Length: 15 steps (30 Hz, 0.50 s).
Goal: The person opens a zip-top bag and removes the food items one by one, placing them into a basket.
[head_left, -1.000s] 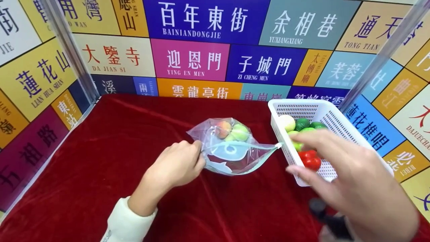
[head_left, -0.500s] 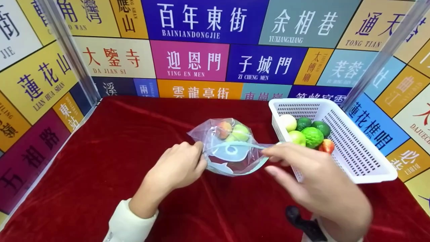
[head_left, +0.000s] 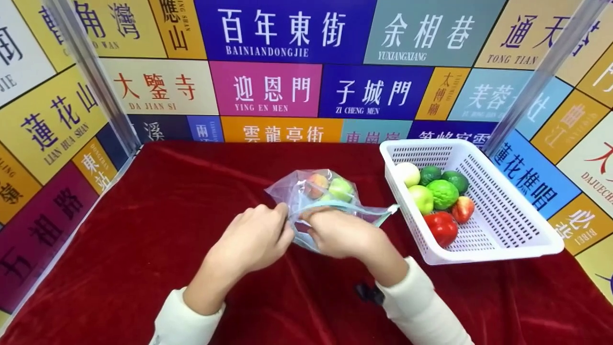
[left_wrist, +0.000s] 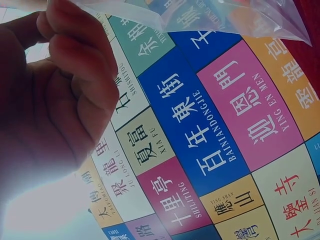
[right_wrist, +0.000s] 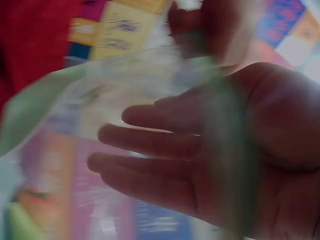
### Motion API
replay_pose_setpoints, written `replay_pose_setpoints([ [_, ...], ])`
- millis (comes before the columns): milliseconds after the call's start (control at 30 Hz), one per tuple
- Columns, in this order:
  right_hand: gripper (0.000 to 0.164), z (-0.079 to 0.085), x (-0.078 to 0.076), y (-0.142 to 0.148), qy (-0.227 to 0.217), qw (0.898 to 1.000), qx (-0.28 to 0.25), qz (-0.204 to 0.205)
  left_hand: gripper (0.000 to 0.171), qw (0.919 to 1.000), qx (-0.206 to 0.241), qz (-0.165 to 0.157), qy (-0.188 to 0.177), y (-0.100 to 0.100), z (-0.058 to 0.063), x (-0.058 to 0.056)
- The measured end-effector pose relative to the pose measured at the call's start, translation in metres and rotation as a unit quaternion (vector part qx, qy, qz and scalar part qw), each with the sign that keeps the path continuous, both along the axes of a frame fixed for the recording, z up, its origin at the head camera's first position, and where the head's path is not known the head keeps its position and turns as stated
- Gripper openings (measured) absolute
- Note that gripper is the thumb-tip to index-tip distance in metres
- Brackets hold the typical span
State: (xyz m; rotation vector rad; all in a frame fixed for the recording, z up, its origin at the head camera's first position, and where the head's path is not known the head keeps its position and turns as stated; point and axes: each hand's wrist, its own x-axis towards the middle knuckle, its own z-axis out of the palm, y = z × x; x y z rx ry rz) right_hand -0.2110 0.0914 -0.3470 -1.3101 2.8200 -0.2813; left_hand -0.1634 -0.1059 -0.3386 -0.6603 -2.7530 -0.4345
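A clear plastic zip bag (head_left: pixel 285 188) with a pale blue edge lies on the red cloth, holding a red-orange fruit (head_left: pixel 317 186) and green fruit (head_left: pixel 341 189). My left hand (head_left: pixel 251 237) pinches the bag's left edge by its mouth. My right hand (head_left: pixel 345 235) reaches into the mouth, its fingers hidden in part by the film in the head view. In the right wrist view its fingers (right_wrist: pixel 150 142) extend behind the film with nothing between them, and the picture is blurred. The zip slider (head_left: pixel 392 209) sits at the bag's right corner.
A white perforated basket (head_left: pixel 517 211) stands at the right. It contains a red bell pepper (head_left: pixel 441 230), a green apple (head_left: pixel 421 199), a bumpy green fruit (head_left: pixel 444 194), a small red fruit (head_left: pixel 463 209) and other produce. Sign-covered panels (head_left: pixel 268 88) rise behind the cloth.
My right hand has moved left from over the basket, past the bag's right edge, into the bag's mouth. My left hand keeps its hold on the bag.
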Motion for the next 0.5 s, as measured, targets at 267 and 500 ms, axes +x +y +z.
replay_pose_setpoints([
  [267, 0.07, -0.029, -0.048, -0.002, -0.071, 0.992, 0.006, -0.103, 0.018, 0.9999, -0.008, -0.006, -0.006, 0.003, -0.002, 0.0],
  [500, 0.056, -0.047, -0.067, -0.003, 0.032, 0.987, -0.01, -0.16, 0.018, 0.9996, -0.014, -0.022, 0.009, 0.008, -0.006, 0.0],
])
